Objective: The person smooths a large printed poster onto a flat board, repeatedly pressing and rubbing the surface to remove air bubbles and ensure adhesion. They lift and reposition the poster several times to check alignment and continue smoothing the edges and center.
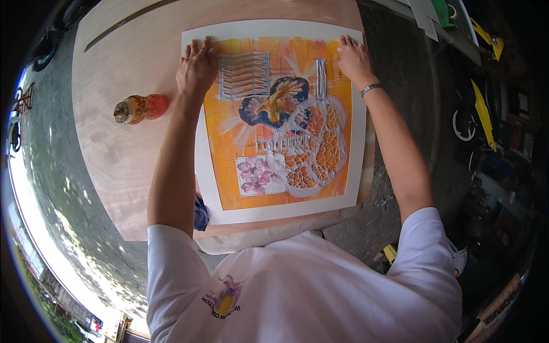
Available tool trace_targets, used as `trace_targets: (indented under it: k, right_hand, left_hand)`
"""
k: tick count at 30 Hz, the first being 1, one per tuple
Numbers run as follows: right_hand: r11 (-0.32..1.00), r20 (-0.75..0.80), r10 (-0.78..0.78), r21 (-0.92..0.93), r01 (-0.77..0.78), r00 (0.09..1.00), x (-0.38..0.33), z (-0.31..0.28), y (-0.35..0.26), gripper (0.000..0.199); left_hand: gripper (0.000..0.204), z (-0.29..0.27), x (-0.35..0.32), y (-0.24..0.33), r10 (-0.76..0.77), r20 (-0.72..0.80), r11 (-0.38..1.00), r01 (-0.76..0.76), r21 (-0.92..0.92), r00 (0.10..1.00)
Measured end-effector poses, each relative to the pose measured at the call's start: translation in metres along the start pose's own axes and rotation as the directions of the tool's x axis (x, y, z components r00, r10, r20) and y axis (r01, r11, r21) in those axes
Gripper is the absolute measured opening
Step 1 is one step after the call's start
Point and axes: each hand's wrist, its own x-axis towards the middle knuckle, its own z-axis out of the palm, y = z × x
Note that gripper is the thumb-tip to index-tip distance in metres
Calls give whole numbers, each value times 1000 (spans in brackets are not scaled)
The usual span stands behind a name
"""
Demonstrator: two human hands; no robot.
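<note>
In front of me lies an orange mixed-media picture (229, 137) with raised white lace, a dark-edged flower shape and a small panel of pink blossoms. A white mat board (357, 143) frames it on all sides. My left hand (197, 66) rests on the mat's far left corner, fingers stretched toward the far edge. At the far right corner my right hand (354, 60) presses down with its fingers extended, a bracelet (372, 88) round the wrist. Neither hand grips anything that I can see.
The picture lies on a pale plywood table (114, 63). A stained glue bottle (140, 108) with a reddish end lies left of my left forearm. A long thin strip (128, 22) lies at the far left. Dark cloth (201, 214) shows by the near left corner. Concrete floor (394, 74) surrounds the table.
</note>
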Motion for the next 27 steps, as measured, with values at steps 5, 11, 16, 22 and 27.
trace_targets:
  k: [5,11,16,22,27]
  right_hand:
    - [993,-10,82,87,-80,997,-7,-6,12,47]
    - [945,1,194,270,-187,981,-16,-8,16,44]
    - [970,25,151,191,-153,988,-36,0,21,48]
    - [997,-18,49,66,-48,999,-76,28,27,51]
    - [998,-89,17,59,-12,996,-118,44,23,49]
  left_hand:
    - [52,-6,1,4,-3,24,1000,3,3,1000]
    - [58,-10,2,9,-23,8,1000,23,-15,1000]
    - [59,-11,3,5,-27,30,1000,27,-5,999]
    - [62,-13,-15,7,-93,36,994,95,-51,995]
    - [63,-14,-49,-4,-34,48,997,37,-65,998]
